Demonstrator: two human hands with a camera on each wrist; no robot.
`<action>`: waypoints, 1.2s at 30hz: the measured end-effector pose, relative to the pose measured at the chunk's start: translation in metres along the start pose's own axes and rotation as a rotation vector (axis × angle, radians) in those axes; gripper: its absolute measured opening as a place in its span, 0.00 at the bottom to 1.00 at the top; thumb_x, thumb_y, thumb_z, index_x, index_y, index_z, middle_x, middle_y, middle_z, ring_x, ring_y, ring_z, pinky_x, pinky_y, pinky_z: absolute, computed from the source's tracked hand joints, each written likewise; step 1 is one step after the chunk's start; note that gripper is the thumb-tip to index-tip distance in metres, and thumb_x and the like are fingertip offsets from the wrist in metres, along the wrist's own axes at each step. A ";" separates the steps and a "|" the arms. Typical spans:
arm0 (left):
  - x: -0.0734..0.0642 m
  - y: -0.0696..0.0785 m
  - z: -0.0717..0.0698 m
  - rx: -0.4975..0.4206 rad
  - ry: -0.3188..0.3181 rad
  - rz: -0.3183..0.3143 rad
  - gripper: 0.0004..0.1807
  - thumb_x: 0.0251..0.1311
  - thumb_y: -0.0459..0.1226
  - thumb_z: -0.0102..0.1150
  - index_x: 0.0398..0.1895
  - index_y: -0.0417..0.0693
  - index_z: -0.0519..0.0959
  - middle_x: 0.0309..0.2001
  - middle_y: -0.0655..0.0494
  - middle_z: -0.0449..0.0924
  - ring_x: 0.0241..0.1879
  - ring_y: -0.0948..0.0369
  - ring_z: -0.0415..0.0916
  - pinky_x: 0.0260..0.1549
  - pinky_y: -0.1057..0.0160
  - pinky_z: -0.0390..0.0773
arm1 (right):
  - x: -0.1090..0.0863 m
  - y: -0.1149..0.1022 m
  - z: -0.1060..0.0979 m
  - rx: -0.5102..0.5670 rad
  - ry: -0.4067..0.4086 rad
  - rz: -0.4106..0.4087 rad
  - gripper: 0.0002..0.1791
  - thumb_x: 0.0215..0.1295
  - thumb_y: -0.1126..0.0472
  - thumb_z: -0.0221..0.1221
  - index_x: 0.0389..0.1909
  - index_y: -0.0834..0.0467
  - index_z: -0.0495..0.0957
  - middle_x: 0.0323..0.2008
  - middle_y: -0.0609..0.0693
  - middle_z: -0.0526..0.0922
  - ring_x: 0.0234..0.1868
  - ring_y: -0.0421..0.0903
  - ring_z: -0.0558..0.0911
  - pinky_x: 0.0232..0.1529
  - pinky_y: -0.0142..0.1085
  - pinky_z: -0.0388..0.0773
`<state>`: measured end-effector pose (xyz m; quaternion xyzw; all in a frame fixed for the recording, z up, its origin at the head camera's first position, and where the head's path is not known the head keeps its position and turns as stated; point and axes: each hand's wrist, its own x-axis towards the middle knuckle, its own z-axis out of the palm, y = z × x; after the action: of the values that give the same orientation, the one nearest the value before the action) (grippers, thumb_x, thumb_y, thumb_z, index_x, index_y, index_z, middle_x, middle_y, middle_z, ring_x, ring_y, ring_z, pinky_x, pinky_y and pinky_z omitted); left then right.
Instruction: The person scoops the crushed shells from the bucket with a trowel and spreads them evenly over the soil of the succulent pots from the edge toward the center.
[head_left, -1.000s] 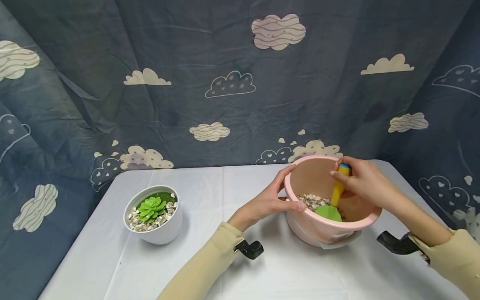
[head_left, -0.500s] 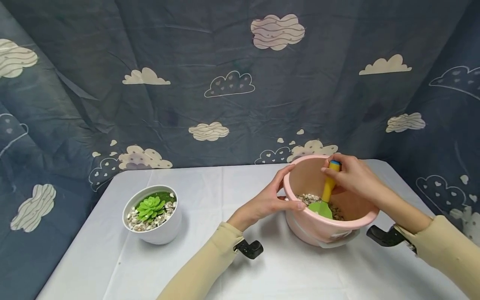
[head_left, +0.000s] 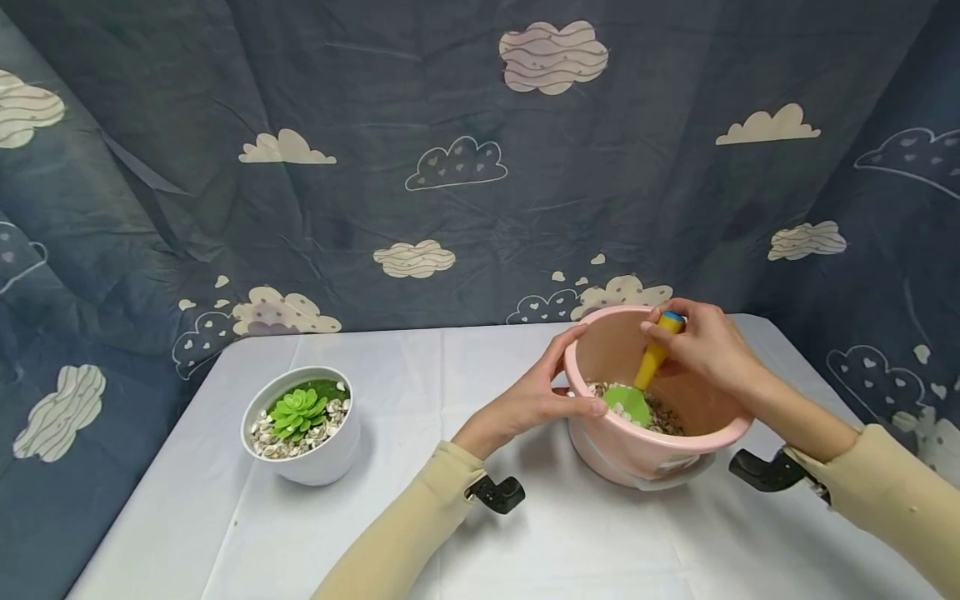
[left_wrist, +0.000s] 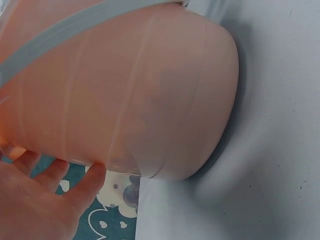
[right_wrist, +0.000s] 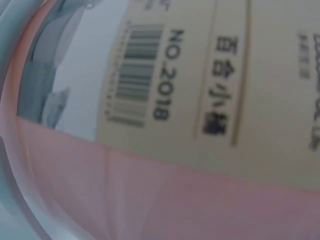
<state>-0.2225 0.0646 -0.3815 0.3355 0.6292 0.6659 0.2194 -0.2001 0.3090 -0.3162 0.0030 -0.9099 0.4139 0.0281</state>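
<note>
The right hand [head_left: 705, 343] pinches the scoop [head_left: 647, 371], which slants down-left from its grip into stones [head_left: 666, 417] in the bucket [head_left: 622, 446], toward the table's [head_left: 585, 550] right edge; the left hand [head_left: 525, 406] holds the bucket's left side.

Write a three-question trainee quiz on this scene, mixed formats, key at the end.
1. Multiple choice: What is the right hand holding?
A) a brush
B) a yellow-handled shovel
C) a cup

2. True or false: The left hand is touching the white pot.

3. Fill in the blank: In the right wrist view, the printed label on the pink bucket reads "NO. ____".

Key:
1. B
2. False; it is touching the pink bucket.
3. 2018
</note>
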 end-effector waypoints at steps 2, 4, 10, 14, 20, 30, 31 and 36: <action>0.001 0.000 -0.001 -0.002 -0.001 0.002 0.51 0.52 0.38 0.70 0.77 0.68 0.52 0.74 0.63 0.52 0.71 0.55 0.55 0.57 0.65 0.70 | 0.000 -0.001 0.000 0.015 0.019 0.003 0.18 0.71 0.57 0.59 0.50 0.67 0.71 0.40 0.67 0.79 0.33 0.54 0.86 0.30 0.45 0.82; 0.001 0.000 -0.001 -0.007 -0.003 0.003 0.51 0.52 0.37 0.70 0.77 0.68 0.52 0.74 0.63 0.51 0.71 0.55 0.54 0.57 0.65 0.70 | 0.000 -0.001 -0.001 0.043 0.040 0.008 0.18 0.72 0.57 0.58 0.51 0.68 0.71 0.42 0.68 0.79 0.33 0.53 0.86 0.30 0.44 0.82; 0.001 0.000 -0.003 -0.010 -0.008 0.000 0.51 0.53 0.38 0.70 0.77 0.69 0.52 0.74 0.64 0.52 0.71 0.58 0.55 0.57 0.65 0.70 | 0.000 -0.002 -0.002 0.141 0.092 0.005 0.20 0.72 0.56 0.57 0.53 0.68 0.70 0.44 0.69 0.77 0.31 0.48 0.87 0.30 0.42 0.82; 0.001 -0.001 -0.003 -0.006 -0.002 -0.004 0.50 0.53 0.39 0.70 0.76 0.70 0.52 0.73 0.65 0.53 0.70 0.59 0.56 0.57 0.65 0.70 | -0.001 -0.002 -0.004 0.145 0.105 0.005 0.23 0.72 0.54 0.57 0.54 0.69 0.69 0.45 0.69 0.77 0.31 0.47 0.87 0.30 0.43 0.82; 0.001 -0.001 -0.003 0.002 0.000 -0.013 0.50 0.53 0.39 0.69 0.77 0.69 0.52 0.73 0.66 0.52 0.70 0.61 0.56 0.57 0.67 0.69 | -0.005 0.001 -0.007 0.126 0.112 -0.003 0.24 0.72 0.53 0.57 0.54 0.70 0.69 0.43 0.69 0.78 0.29 0.44 0.86 0.29 0.40 0.82; 0.003 -0.001 -0.001 -0.004 -0.002 0.006 0.50 0.52 0.37 0.69 0.77 0.67 0.52 0.73 0.66 0.53 0.70 0.59 0.56 0.56 0.66 0.70 | -0.014 0.006 -0.024 0.111 0.099 0.011 0.26 0.71 0.51 0.58 0.54 0.70 0.68 0.36 0.59 0.82 0.27 0.44 0.86 0.28 0.38 0.82; 0.003 -0.001 -0.001 -0.008 -0.002 0.008 0.50 0.52 0.37 0.69 0.77 0.66 0.53 0.73 0.66 0.53 0.70 0.59 0.56 0.56 0.66 0.70 | -0.015 0.007 -0.027 0.124 0.096 0.025 0.27 0.71 0.50 0.58 0.54 0.70 0.68 0.35 0.56 0.82 0.27 0.45 0.86 0.28 0.38 0.82; 0.001 -0.001 -0.001 0.006 0.013 0.008 0.51 0.52 0.35 0.69 0.77 0.65 0.52 0.74 0.62 0.51 0.71 0.57 0.55 0.56 0.65 0.71 | -0.023 0.015 -0.035 0.142 0.117 0.076 0.30 0.69 0.47 0.59 0.55 0.69 0.67 0.34 0.49 0.78 0.27 0.42 0.85 0.30 0.33 0.81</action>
<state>-0.2241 0.0645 -0.3821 0.3343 0.6313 0.6670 0.2116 -0.1759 0.3449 -0.3064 -0.0536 -0.8746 0.4774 0.0653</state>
